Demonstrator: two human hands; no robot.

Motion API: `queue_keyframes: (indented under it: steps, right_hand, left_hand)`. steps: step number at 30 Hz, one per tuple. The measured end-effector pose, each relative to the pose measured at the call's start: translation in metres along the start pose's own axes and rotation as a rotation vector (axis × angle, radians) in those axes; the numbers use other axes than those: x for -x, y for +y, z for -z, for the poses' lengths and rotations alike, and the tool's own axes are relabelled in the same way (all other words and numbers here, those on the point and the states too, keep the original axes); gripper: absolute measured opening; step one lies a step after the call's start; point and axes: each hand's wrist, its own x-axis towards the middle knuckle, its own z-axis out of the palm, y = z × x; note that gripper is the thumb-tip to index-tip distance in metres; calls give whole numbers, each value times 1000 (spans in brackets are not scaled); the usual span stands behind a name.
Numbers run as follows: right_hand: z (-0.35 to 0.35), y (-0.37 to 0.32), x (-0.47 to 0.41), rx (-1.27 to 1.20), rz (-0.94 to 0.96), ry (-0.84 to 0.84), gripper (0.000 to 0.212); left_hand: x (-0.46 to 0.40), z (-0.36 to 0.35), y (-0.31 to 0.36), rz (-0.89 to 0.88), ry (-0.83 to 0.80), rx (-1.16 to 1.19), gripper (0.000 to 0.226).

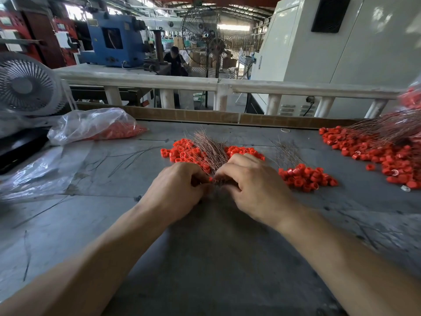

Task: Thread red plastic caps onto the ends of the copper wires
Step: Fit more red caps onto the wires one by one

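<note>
Copper wires (210, 149) fan up in a bundle from between the two hands, their lower ends gathered where the fingertips meet. Curled fingers of the left hand (180, 190) pinch a red plastic cap (211, 179) right at the base of that bundle. Just right of the bundle, the right hand (255, 185) has its fingers bent around the wire ends, holding them. Loose red caps (182, 152) lie behind the bundle on both sides on the grey table (216, 258); another heap (306, 176) sits right of the bundle, beyond the right hand.
</note>
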Motion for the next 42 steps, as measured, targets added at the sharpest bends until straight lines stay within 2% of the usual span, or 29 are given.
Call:
queue_keyframes:
  steps: [5, 11, 15, 20, 23, 27, 39, 42]
  right_hand:
    - [-2, 3, 0, -34, -46, 38, 19]
    - [-4, 5, -1, -94, -64, 130, 6]
    - [-4, 6, -2, -88, -92, 213, 18]
    - [-5, 5, -3, -53, -37, 98, 36]
    - [-7, 5, -2, -32, -18, 24, 33]
    - [-9, 6, -3, -18, -22, 18, 34]
    - [-8, 3, -1, -24, -55, -30, 24]
    - [-6, 3, 0, -31, -70, -34, 25]
  left_hand:
    - [-1, -2, 6, -13, 0, -25, 7]
    - [0, -3, 7, -20, 13, -29, 4]
    - [-1, -2, 6, -8, 34, -13, 10]
    - [-5, 0, 1, -2, 95, -35, 19]
    - [-8, -1, 3, -51, 95, -82, 26]
    - [-10, -1, 6, -122, 95, -156, 34]
    - [-13, -4, 5, -200, 112, -282, 14]
    - [-12, 4, 6, -222, 158, -276, 9]
